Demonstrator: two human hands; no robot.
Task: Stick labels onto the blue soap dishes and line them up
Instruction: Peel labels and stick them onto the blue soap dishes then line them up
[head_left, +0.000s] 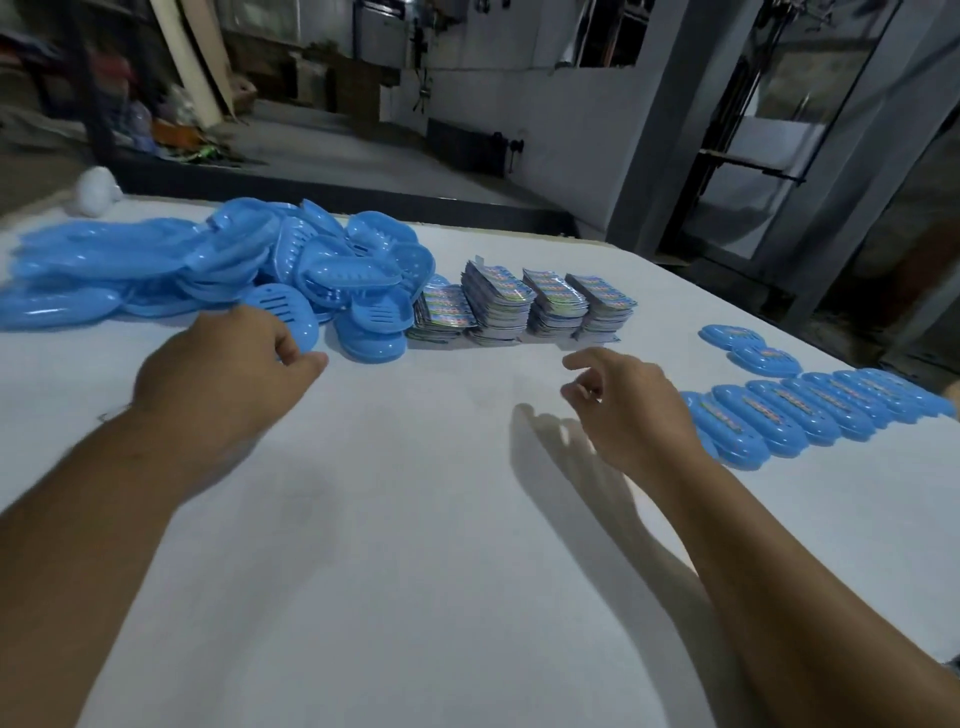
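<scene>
The left hand (223, 364) reached a dish (291, 312) at the pile's (208, 265) edge; whether it gripped it was unclear. The right hand (628, 405) hovered loosely curled and empty between the labels (519, 306) and the row (810, 410).

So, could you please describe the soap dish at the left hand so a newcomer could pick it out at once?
Start at the big heap of blue soap dishes on the white table's far left. At its near edge, the left hand reaches one dish. It lies flat with slots facing up, unlabelled, unlike the labelled row at the right.

One head-worn view looks forward and down, close over the table (415, 519).
</scene>
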